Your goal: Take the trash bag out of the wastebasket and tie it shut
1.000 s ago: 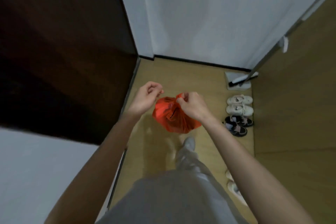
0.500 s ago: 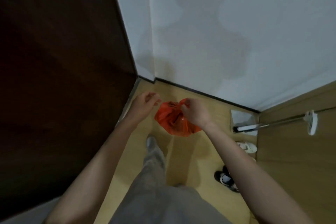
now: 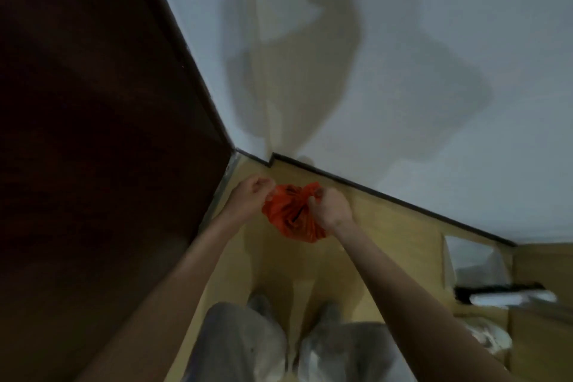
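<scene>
A small orange trash bag (image 3: 291, 217) hangs in the air in front of me, above the wooden floor. My left hand (image 3: 252, 197) pinches the bag's top at its left corner. My right hand (image 3: 330, 206) is closed on the gathered top at the right, with an orange tip sticking up past its fingers. The bag bulges below my hands. No wastebasket is in view.
A dark wooden door (image 3: 93, 133) fills the left side. A white wall (image 3: 387, 71) with a black baseboard stands ahead, with my shadow on it. My legs in grey trousers (image 3: 248, 347) are below. A white dustpan-like object (image 3: 474, 260) and blurred shoes (image 3: 493, 338) lie at the right.
My view has tilted up and turned, so the wall fills more of it and the shoes slid to the lower right. Both hands stay on the bag's top.
</scene>
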Tool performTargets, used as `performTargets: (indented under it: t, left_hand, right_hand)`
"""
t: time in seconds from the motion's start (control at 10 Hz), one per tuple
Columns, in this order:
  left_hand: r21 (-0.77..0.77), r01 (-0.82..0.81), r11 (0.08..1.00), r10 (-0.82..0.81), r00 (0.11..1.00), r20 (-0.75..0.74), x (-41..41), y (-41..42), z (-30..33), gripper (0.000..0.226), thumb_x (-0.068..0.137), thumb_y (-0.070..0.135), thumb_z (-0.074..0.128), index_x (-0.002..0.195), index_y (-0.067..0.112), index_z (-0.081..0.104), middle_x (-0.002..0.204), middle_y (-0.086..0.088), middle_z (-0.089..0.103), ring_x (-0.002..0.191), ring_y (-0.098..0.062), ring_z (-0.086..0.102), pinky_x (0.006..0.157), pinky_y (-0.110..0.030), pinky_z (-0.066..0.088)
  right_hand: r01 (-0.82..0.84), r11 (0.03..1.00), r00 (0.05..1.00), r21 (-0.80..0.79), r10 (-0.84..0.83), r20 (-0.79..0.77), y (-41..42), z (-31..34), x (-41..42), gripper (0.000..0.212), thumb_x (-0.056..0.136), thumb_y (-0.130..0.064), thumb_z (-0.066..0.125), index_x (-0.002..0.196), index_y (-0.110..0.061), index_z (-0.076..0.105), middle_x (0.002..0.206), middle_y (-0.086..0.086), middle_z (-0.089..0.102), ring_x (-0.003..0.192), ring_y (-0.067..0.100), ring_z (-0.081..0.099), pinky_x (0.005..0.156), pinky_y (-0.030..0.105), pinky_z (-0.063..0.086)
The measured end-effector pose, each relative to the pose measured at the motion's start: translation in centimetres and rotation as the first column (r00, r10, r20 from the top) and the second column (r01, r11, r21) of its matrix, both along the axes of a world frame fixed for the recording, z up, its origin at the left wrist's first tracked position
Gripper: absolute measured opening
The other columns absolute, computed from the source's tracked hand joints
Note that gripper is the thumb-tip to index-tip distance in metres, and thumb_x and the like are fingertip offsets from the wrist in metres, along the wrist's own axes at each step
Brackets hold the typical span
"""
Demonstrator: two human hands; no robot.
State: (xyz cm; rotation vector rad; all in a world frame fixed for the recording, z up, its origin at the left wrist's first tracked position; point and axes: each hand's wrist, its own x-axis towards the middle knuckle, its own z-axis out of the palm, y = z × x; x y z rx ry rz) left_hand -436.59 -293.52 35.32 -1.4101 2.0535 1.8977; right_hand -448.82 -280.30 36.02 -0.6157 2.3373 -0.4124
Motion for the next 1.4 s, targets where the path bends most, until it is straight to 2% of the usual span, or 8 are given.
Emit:
performTargets:
  t: [0.2,0.4,0.7,0.9,1.1,1.2,1.3,1.4]
  left_hand:
    - [-0.071,-0.012,0.997,0.013,1.0,0.015,-4.8,-4.7,-18.3,0.012,0.092,0.023,0.058,0.081,0.026,0.058,0.086,-0.002,0.067,0.08,-0.019,0.066,0.074,-0.031,0.049]
    - [-0.155,0.019,0.988,-0.014,0.999,0.035,-6.1,-7.6,-29.1,0.008,0.088,0.034,0.055,0.079,0.033,0.057,0.09,-0.001,0.07,0.094,-0.026,0.068,0.085,-0.04,0.052]
    - [-0.083,-0.029,0.996,0.032,0.999,0.029,-4.1,-7.8,-31.2,0.012,0.095,0.031,0.053,0.083,0.03,0.057,0.101,-0.008,0.07,0.082,-0.019,0.065,0.078,-0.035,0.047]
    - [-0.092,-0.016,0.996,0.02,0.999,0.047,-4.5,-9.6,-31.2,0.012,0.095,0.031,0.053,0.093,0.022,0.06,0.098,-0.003,0.069,0.084,-0.016,0.065,0.082,-0.035,0.051]
    - [-0.056,-0.035,0.998,0.038,0.998,0.056,-5.0,-9.2,-32.1,0.011,0.096,0.028,0.052,0.086,0.03,0.056,0.092,0.001,0.067,0.079,-0.013,0.064,0.068,-0.027,0.048]
    - [-0.051,-0.039,0.998,0.041,0.998,0.052,-5.0,-9.3,-31.9,0.011,0.096,0.026,0.052,0.087,0.029,0.056,0.093,0.001,0.067,0.081,-0.014,0.064,0.065,-0.026,0.048]
    - [-0.055,-0.045,0.997,0.048,0.998,0.036,-4.9,-9.5,-32.4,0.009,0.096,0.026,0.052,0.088,0.028,0.057,0.093,0.001,0.067,0.076,-0.01,0.064,0.064,-0.026,0.048]
    - [-0.091,-0.025,0.995,0.026,1.0,0.01,-5.0,-9.5,-32.1,0.007,0.096,0.027,0.052,0.092,0.027,0.058,0.091,0.001,0.067,0.078,-0.012,0.063,0.069,-0.028,0.049]
  right_hand:
    - [-0.027,0.994,0.998,-0.103,0.021,-0.059,-6.1,-18.6,-5.1,0.031,0.091,-0.023,0.047,0.096,-0.004,0.07,0.099,0.019,0.072,0.095,0.036,0.066,0.069,0.031,0.044]
    - [-0.011,0.974,0.986,-0.228,-0.028,-0.164,-10.0,-27.5,-8.2,0.028,0.092,-0.02,0.049,0.1,-0.001,0.069,0.105,0.022,0.07,0.101,0.038,0.063,0.074,0.033,0.042]
    - [0.102,0.976,0.993,-0.191,-0.112,-0.041,-14.4,-30.5,-9.9,0.037,0.094,-0.023,0.048,0.107,0.003,0.069,0.113,0.025,0.068,0.108,0.04,0.062,0.088,0.04,0.049]
    - [0.235,0.956,0.966,-0.174,-0.211,0.147,-14.0,-31.5,-9.9,0.026,0.088,-0.016,0.055,0.091,0.002,0.072,0.089,0.02,0.07,0.091,0.037,0.067,0.07,0.036,0.049]
    - [0.16,0.982,0.948,-0.104,-0.123,0.292,-12.7,-32.9,-7.9,0.024,0.081,-0.014,0.055,0.07,-0.014,0.076,0.077,0.006,0.075,0.079,0.022,0.069,0.07,0.034,0.059]
    - [0.063,0.994,0.952,-0.084,-0.035,0.305,-12.3,-33.9,-7.2,0.029,0.084,-0.014,0.059,0.062,-0.018,0.076,0.054,-0.009,0.062,0.058,0.01,0.057,0.052,0.022,0.046]
    - [-0.069,0.996,0.927,-0.057,0.085,0.365,-11.9,-34.7,-6.5,0.009,0.081,-0.012,0.068,0.086,-0.011,0.075,0.065,-0.006,0.062,0.066,0.011,0.058,0.056,0.02,0.047]
    - [-0.295,0.955,0.878,-0.024,0.281,0.388,-12.1,-35.1,-6.1,0.041,0.068,-0.016,0.078,0.109,-0.013,0.072,0.109,0.005,0.07,0.106,0.022,0.063,0.085,0.029,0.051]
